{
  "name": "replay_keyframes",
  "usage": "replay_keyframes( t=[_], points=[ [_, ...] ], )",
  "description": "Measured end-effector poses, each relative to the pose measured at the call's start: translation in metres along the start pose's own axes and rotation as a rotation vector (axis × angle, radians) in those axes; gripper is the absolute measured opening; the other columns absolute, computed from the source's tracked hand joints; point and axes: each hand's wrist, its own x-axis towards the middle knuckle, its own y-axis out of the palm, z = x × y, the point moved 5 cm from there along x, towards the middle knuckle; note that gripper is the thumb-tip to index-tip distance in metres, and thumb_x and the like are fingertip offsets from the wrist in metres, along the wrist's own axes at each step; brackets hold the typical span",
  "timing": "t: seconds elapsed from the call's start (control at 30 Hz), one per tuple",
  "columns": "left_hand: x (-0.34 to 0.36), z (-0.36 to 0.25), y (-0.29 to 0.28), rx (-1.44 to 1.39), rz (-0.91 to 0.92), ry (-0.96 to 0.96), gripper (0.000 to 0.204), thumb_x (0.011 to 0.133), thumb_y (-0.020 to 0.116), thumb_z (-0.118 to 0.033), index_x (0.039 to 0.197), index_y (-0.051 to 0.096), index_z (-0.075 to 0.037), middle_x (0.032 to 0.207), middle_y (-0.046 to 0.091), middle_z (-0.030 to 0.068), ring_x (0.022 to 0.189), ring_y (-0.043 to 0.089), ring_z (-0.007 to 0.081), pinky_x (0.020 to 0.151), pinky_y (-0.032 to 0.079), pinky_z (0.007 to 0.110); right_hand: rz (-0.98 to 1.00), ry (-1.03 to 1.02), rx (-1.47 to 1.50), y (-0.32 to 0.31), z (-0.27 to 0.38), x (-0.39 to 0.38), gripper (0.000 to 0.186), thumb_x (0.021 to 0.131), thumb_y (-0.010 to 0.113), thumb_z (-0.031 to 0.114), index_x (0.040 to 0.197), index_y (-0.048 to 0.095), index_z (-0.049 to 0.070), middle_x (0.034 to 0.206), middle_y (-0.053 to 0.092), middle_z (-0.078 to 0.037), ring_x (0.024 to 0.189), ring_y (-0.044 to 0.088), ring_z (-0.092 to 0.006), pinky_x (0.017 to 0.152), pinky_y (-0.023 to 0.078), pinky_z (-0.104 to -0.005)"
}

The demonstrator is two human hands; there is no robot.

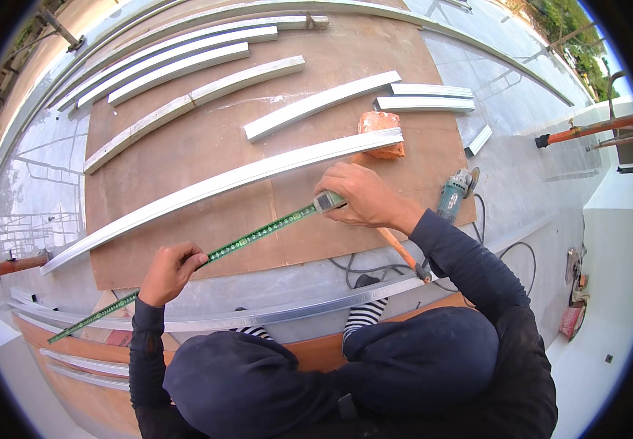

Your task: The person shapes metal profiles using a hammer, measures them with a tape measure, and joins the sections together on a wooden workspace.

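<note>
A green-bladed tape measure point(261, 233) stretches slantwise between my two hands. My right hand point(364, 192) is closed around its case. The thumb and fingers of my left hand point(166, 272) pinch the blade, whose free end runs on past them to the lower left. Just beyond the tape lies a long white metal profile point(221, 181), its right end resting on an orange brick point(379, 123). The tape is roughly in line with this profile but apart from it. Below my right wrist is a hammer point(398, 249) with an orange handle, partly hidden by my forearm.
Several metal profiles point(323, 104) lie across the brown board point(345, 55). A teal angle grinder point(451, 196) sits at the board's right edge, its black cable point(481, 219) looping toward my feet. Another long metal strip point(272, 313) passes near my striped socks point(366, 314).
</note>
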Motion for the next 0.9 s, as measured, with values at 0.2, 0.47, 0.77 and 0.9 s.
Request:
replay_keyframes(
  t=[0.2, 0.47, 0.77, 0.9],
  points=[
    [0.01, -0.009, 0.009, 0.022, 0.081, 0.053, 0.019, 0.093, 0.069, -0.016, 0.09, 0.069, 0.003, 0.063, 0.06, 0.0124, 0.058, 0.056, 0.0192, 0.058, 0.045, 0.034, 0.019, 0.03, 0.013, 0.02, 0.013, -0.004, 0.03, 0.076, 0.08, 0.019, 0.1, 0.065, 0.009, 0.096, 0.062, -0.009, 0.096, 0.059, -0.0312, 0.082, 0.049, -0.042],
    [0.005, 0.005, -0.017, 0.17, -0.01, 0.027, 0.018, 0.089, 0.071, -0.015, 0.084, 0.07, 0.002, 0.072, 0.067, 0.0162, 0.064, 0.064, 0.0303, 0.061, 0.048, 0.038, 0.009, 0.111, 0.056, 0.022, -0.004, -0.024, 0.033, 0.075, 0.081, 0.017, 0.103, 0.065, 0.008, 0.096, 0.06, -0.012, 0.093, 0.057, -0.0343, 0.081, 0.047, -0.0429],
    [0.011, -0.012, -0.048, 0.415, -0.091, 0.125, 0.018, 0.086, 0.074, -0.023, 0.078, 0.071, -0.008, 0.073, 0.071, 0.0075, 0.074, 0.065, 0.0269, 0.09, 0.042, 0.039, 0.001, 0.214, 0.134, 0.029, -0.008, -0.037, 0.032, 0.076, 0.08, 0.018, 0.101, 0.065, 0.006, 0.094, 0.061, -0.013, 0.092, 0.059, -0.0346, 0.081, 0.047, -0.0437],
    [0.019, -0.028, -0.042, 0.408, -0.075, 0.206, 0.018, 0.086, 0.075, -0.024, 0.079, 0.071, -0.008, 0.074, 0.069, 0.0064, 0.076, 0.063, 0.0263, 0.09, 0.042, 0.039, -0.006, 0.243, 0.159, 0.035, 0.001, -0.04, 0.033, 0.076, 0.08, 0.018, 0.102, 0.066, 0.005, 0.095, 0.063, -0.014, 0.093, 0.06, -0.0354, 0.081, 0.048, -0.0435]
  ],
)
